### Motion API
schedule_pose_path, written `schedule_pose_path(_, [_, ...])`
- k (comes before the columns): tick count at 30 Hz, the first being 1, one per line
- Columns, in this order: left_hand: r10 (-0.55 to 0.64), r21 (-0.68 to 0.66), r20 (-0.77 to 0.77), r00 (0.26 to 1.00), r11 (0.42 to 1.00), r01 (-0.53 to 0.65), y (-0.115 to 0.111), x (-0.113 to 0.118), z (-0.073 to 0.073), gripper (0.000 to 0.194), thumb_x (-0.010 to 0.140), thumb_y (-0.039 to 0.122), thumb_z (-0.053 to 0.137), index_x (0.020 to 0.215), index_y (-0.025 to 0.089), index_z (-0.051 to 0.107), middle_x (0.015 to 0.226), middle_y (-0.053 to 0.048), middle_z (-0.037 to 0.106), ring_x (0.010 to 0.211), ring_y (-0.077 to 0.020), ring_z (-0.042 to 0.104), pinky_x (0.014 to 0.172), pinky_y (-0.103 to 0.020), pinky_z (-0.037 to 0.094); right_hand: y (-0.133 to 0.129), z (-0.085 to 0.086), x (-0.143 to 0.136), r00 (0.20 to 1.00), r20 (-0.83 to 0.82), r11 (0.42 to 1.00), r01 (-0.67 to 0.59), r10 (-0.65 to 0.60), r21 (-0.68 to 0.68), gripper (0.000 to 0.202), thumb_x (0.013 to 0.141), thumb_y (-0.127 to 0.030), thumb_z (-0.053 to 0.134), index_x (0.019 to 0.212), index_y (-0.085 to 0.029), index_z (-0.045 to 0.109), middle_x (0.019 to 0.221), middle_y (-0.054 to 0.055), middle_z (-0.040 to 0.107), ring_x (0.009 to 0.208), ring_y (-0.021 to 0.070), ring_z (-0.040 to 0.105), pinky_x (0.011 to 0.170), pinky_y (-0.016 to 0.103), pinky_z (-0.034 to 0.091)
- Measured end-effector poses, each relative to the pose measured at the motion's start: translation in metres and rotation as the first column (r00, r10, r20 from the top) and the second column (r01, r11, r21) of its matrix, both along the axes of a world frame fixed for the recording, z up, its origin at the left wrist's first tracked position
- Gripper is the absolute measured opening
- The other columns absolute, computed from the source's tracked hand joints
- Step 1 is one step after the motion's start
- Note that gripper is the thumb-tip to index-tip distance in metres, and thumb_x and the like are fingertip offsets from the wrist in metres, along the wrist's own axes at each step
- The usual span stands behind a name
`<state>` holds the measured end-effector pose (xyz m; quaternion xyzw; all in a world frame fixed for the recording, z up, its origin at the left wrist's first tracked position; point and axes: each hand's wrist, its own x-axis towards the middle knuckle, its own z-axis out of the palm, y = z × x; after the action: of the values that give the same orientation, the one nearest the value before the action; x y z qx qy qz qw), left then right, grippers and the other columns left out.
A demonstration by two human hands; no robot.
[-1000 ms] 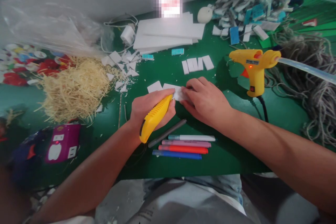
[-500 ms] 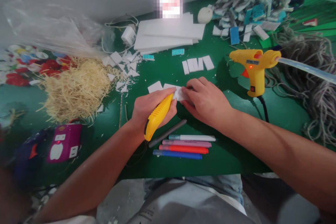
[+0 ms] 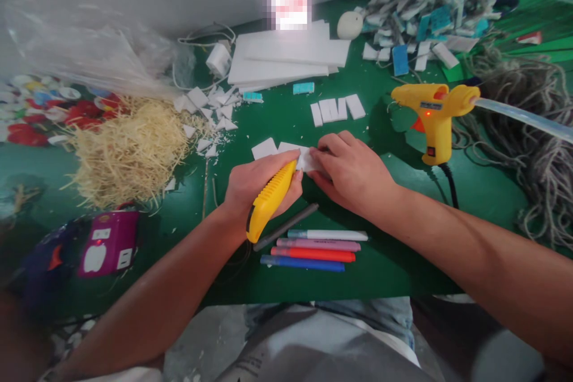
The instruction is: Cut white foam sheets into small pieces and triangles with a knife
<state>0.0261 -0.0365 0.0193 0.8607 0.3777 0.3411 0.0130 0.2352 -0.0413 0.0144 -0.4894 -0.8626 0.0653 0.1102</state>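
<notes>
1. Knife (image 3: 269, 202), yellow, sits clamped in the left hand's (image 3: 257, 182) grip, tip against a white foam piece (image 3: 305, 159).
2. Right hand (image 3: 351, 173) presses that piece flat on the green desk (image 3: 394, 262), fingers closed over it.
3. Markers (image 3: 313, 245) lie just below both hands.
4. Glue gun (image 3: 433, 116) stands right of the right hand, apart.
5. Straw (image 3: 129, 152) lies left of the left hand.

Yellow glue gun (image 3: 433, 116) upright at right, near grey twine (image 3: 528, 131). Straw heap (image 3: 129, 152) left. White foam sheets (image 3: 286, 54) at back. Markers (image 3: 313, 245) in row, near edge.
</notes>
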Motion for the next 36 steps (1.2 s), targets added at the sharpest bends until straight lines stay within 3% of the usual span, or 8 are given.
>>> schedule_pose_path(15, [-0.080, 0.022, -0.003, 0.997, 0.997, 0.080, 0.004, 0.001, -0.003, 0.019, 0.095, 0.018, 0.060, 0.111, 0.026, 0.069, 0.099, -0.002, 0.085, 0.081, -0.0196, 0.083, 0.075, -0.028, 0.070, 0.000, 0.000, -0.003, 1.000, 0.023, 1.000, 0.007, -0.007, -0.004, 0.028, 0.103, -0.023, 0.054, 0.116, -0.009, 0.075, 0.116, 0.020, 0.069, 0.103, 0.0311, 0.053, 0.084, 0.043, 0.047])
schedule_pose_path(20, [-0.102, 0.030, -0.026, 0.994, 0.994, 0.103, 0.002, -0.003, 0.001, 0.026, 0.091, 0.015, 0.063, 0.113, 0.027, 0.070, 0.094, -0.001, 0.085, 0.075, -0.0204, 0.082, 0.069, -0.029, 0.069, -0.001, -0.001, -0.001, 1.000, 0.002, 1.000, 0.006, -0.006, 0.011, 0.027, 0.104, -0.022, 0.053, 0.113, -0.011, 0.075, 0.114, 0.019, 0.068, 0.101, 0.0302, 0.051, 0.082, 0.042, 0.045])
schedule_pose_path(36, [-0.100, 0.011, -0.065, 0.993, 0.995, 0.101, -0.008, -0.006, 0.011, 0.021, 0.092, 0.018, 0.060, 0.108, 0.029, 0.067, 0.084, 0.000, 0.083, 0.066, -0.0191, 0.080, 0.060, -0.027, 0.067, 0.001, 0.004, -0.003, 1.000, 0.026, 0.998, 0.012, -0.010, -0.058, 0.031, 0.105, -0.024, 0.051, 0.117, -0.008, 0.075, 0.120, 0.022, 0.068, 0.105, 0.0322, 0.051, 0.085, 0.045, 0.048])
